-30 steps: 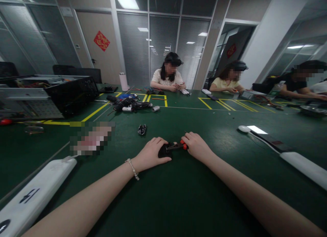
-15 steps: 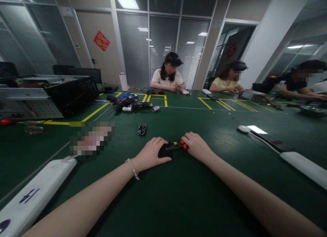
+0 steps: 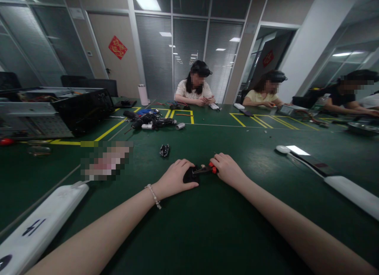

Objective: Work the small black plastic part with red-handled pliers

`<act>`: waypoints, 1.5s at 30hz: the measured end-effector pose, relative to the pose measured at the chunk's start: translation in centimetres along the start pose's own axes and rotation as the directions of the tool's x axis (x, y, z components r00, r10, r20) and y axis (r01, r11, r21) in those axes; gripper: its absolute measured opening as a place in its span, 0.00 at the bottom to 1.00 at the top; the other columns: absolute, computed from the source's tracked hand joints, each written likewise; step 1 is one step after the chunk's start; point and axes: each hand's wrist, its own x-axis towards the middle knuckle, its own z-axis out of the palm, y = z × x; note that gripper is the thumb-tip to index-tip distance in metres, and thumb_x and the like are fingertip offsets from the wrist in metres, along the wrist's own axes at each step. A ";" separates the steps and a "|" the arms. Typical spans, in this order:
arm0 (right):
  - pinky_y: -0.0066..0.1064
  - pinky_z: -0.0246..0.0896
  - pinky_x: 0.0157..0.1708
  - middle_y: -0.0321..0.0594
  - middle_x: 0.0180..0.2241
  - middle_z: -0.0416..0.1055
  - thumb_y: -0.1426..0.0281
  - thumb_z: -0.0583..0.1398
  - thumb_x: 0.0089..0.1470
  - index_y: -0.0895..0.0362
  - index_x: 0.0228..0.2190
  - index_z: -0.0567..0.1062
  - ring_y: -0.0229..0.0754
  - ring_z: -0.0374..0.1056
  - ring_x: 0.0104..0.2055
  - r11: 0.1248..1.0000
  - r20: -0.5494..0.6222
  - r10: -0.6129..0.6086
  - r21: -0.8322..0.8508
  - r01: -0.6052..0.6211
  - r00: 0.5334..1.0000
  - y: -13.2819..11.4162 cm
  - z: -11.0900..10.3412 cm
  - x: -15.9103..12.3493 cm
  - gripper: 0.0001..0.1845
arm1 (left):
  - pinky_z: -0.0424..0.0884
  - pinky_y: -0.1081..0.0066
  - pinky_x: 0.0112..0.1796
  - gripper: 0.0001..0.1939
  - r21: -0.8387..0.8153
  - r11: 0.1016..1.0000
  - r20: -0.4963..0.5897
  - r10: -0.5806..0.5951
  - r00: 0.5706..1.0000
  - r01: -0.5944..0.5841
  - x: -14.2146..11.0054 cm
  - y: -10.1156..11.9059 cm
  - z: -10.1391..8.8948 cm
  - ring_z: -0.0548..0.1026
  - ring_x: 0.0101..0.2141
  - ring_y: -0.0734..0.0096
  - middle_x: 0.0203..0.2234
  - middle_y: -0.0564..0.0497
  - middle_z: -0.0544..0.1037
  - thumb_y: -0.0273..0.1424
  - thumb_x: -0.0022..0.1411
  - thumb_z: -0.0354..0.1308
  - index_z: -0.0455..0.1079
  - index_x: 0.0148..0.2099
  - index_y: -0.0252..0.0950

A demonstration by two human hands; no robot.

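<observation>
Watching left hand (image 3: pixel 176 177) hold black part (image 3: pixel 189 177) on green tabletop (image 3: pixel 213 231); right hand (image 3: pixel 225 167) grips red-handled needle-nose pliers (image 3: pixel 203 170), tips at part; plier work in hand, I judge; next move calls for firm left hold; small black-and-silver component (image 3: pixel 164 150) lies beyond left hand.

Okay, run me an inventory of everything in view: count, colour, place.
Large flat table: one, green with yellow lines, lower frame
Red-handled metal pliers: one, red and dark, centre
Small black part: one, black, at pliers' tips
Small ridged piece: one, black and silver, left of centre
Tangled tool heap: one, mostly black, beyond ridged piece
Boxy metal computer case: one, black and grey, far left
Cylindrical tumbler: one, pink, table's far side
Long smooth slabs: two, white, left and right
Seated people: at least three, mixed clothing, across table
Left hand: one, bare, holding black part
Right hand: one, bare, gripping pliers
</observation>
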 end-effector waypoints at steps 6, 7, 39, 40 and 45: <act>0.32 0.53 0.35 0.45 0.34 0.66 0.80 0.53 0.43 0.61 0.35 0.70 0.43 0.59 0.36 1.000 0.005 0.000 -0.012 0.001 1.000 0.0 -0.1 0.0 0.14 | 0.62 0.62 0.43 0.26 0.005 1.000 -0.007 0.011 1.000 -0.011 -0.1 0.2 -0.1 0.64 0.44 0.60 0.44 0.48 0.65 0.47 0.51 0.55 0.60 0.49 0.39; 0.32 0.53 0.35 0.45 0.34 0.66 0.80 0.54 0.43 0.61 0.35 0.70 0.43 0.59 0.36 1.000 0.005 0.003 -0.016 -0.003 1.000 0.0 -0.1 0.0 0.14 | 0.62 0.62 0.43 0.26 0.005 1.000 -0.007 0.013 1.000 -0.013 -0.1 0.2 -0.1 0.64 0.44 0.60 0.44 0.49 0.65 0.47 0.52 0.55 0.60 0.49 0.39; 0.33 0.53 0.36 0.45 0.34 0.66 0.79 0.54 0.43 0.60 0.35 0.70 0.43 0.59 0.37 1.000 0.013 0.000 -0.019 0.000 1.000 0.1 0.1 0.1 0.14 | 0.62 0.61 0.43 0.26 0.006 1.000 -0.004 0.006 1.000 -0.006 0.0 0.3 -0.1 0.64 0.44 0.59 0.44 0.48 0.66 0.47 0.51 0.55 0.60 0.49 0.39; 0.33 0.53 0.36 0.45 0.35 0.66 0.79 0.54 0.43 0.60 0.35 0.70 0.44 0.59 0.37 1.000 0.010 0.004 -0.021 -0.004 1.000 0.1 0.1 0.0 0.14 | 0.63 0.61 0.43 0.26 0.002 1.000 -0.004 0.007 1.000 -0.007 0.0 0.3 -0.1 0.64 0.44 0.59 0.44 0.48 0.66 0.47 0.51 0.55 0.60 0.49 0.39; 0.34 0.54 0.37 0.45 0.36 0.66 0.78 0.54 0.44 0.60 0.36 0.70 0.44 0.59 0.37 0.999 0.009 0.027 -0.020 -0.027 1.000 0.0 0.1 0.0 0.14 | 0.63 0.61 0.43 0.26 -0.002 1.000 -0.007 0.003 1.000 -0.003 0.0 0.2 0.0 0.64 0.44 0.59 0.44 0.48 0.65 0.47 0.51 0.55 0.60 0.49 0.40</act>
